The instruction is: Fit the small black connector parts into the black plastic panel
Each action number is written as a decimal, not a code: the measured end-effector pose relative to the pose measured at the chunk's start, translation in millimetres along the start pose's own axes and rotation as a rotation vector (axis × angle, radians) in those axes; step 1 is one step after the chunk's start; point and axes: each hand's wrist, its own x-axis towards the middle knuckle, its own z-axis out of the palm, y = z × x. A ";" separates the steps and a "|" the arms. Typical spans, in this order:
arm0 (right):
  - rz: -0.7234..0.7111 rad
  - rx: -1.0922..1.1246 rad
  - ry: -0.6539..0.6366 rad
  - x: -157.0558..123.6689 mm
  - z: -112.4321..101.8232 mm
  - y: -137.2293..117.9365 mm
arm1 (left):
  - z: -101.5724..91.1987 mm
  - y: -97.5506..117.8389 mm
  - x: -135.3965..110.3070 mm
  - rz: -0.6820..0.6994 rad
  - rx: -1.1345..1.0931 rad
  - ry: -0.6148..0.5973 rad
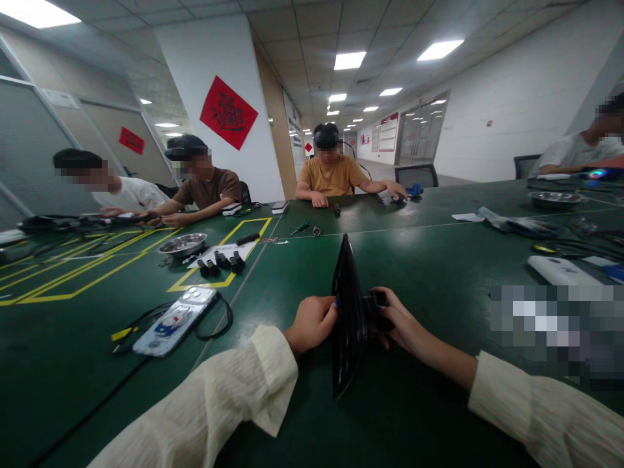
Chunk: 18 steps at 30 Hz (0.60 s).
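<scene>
A flat black panel stands on its edge on the green table, seen almost edge-on in front of me. My left hand is closed against its left face, fingers curled onto it. My right hand grips a small black part pressed to the panel's right face. Both my arms wear cream sleeves.
A phone with a looped cable lies to the left. Further back are a metal bowl, small black parts on paper and yellow tape lines. A white device and cables lie right. Several people sit around the table.
</scene>
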 end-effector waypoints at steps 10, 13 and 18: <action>0.004 -0.001 -0.013 2.1 -4.2 4.0 | 0.5 1.4 0.8 -0.061 0.006 -0.005; -0.002 0.001 -0.005 2.5 -3.9 4.5 | 0.4 1.7 1.2 -0.065 -0.002 -0.001; 0.000 0.011 -0.007 1.4 -1.4 1.4 | -1.3 2.4 0.1 -0.024 -0.008 0.005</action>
